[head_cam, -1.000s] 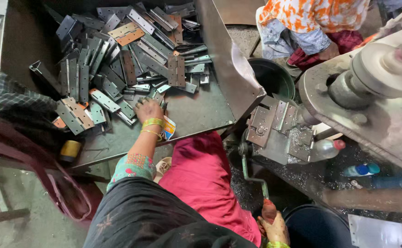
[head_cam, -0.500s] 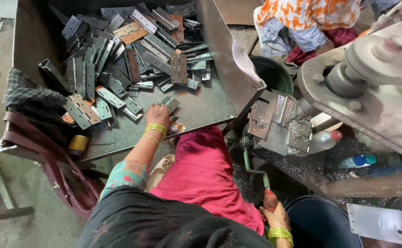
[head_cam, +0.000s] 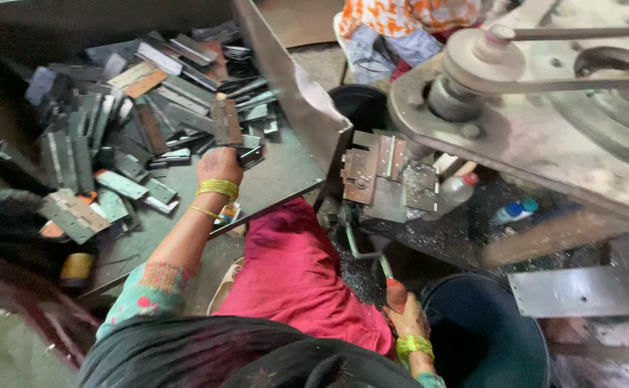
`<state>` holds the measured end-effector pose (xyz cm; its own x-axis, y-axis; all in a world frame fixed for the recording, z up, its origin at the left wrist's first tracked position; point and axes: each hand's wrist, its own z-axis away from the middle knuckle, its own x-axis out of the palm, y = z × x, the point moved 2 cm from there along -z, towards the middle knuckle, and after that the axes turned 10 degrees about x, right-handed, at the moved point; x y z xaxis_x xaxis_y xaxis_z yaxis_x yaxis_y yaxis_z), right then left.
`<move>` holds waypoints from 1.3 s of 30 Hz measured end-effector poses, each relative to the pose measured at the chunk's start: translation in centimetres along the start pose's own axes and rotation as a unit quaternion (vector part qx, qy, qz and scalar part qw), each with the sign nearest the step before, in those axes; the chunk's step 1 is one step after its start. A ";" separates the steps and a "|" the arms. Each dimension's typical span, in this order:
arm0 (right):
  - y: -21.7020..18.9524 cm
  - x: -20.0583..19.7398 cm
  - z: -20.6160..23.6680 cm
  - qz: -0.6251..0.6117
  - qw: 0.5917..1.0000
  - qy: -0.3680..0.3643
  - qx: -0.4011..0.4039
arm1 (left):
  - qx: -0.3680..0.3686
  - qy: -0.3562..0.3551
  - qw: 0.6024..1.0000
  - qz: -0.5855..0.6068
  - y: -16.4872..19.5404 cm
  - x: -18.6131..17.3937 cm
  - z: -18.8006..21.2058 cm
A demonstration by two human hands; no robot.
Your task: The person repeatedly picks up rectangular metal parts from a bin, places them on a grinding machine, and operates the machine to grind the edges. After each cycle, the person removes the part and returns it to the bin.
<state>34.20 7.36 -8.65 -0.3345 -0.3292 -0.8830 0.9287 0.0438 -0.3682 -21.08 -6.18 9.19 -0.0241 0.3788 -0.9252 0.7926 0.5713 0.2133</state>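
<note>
Two hands grip: left fingers (head_cam: 237,159) hold a metal hinge (head_cam: 250,155), right hand (head_cam: 405,314) a lever (head_cam: 363,253).

Dim, soft daylight from above; dark corners at left, motion blur smearing the edges.

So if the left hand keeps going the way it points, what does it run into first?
The left hand reaches up the tray, already on a dark metal piece. Straight ahead lies the heap of hinge plates, probably the rusty hinge plate first; depth is unclear.
</note>
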 end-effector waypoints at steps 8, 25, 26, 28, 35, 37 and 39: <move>-0.2 -0.6 1.0 -0.009 0.998 -0.022 0.052 | 0.180 -0.067 0.945 0.266 27.8 9.2 2.7; -2.3 -3.8 2.1 -0.005 0.997 -0.059 0.050 | 0.265 -0.148 0.951 0.056 33.0 12.3 5.1; -1.9 -2.9 2.0 -0.019 0.997 -0.054 0.057 | 0.262 -0.163 0.949 0.063 32.8 12.7 5.3; -1.1 -1.5 1.5 -0.026 0.996 -0.049 0.071 | 0.273 -0.165 0.946 0.061 32.4 13.1 5.6; 0.0 -2.6 0.0 0.062 0.995 -0.052 0.052 | 0.324 -0.159 0.932 -0.032 32.5 14.5 3.7; -0.6 -2.9 0.4 0.072 0.992 -0.077 0.070 | 0.326 -0.133 0.934 -0.055 33.1 14.6 3.3; -1.4 -2.8 1.1 0.045 0.994 -0.062 0.074 | 0.326 -0.092 0.937 -0.085 33.4 14.1 3.2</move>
<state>34.00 7.16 -5.35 -0.2353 -0.4451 -0.8640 0.9704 -0.0582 -0.2343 7.05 15.93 2.22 -0.1258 0.1566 -0.9796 0.9920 0.0222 -0.1239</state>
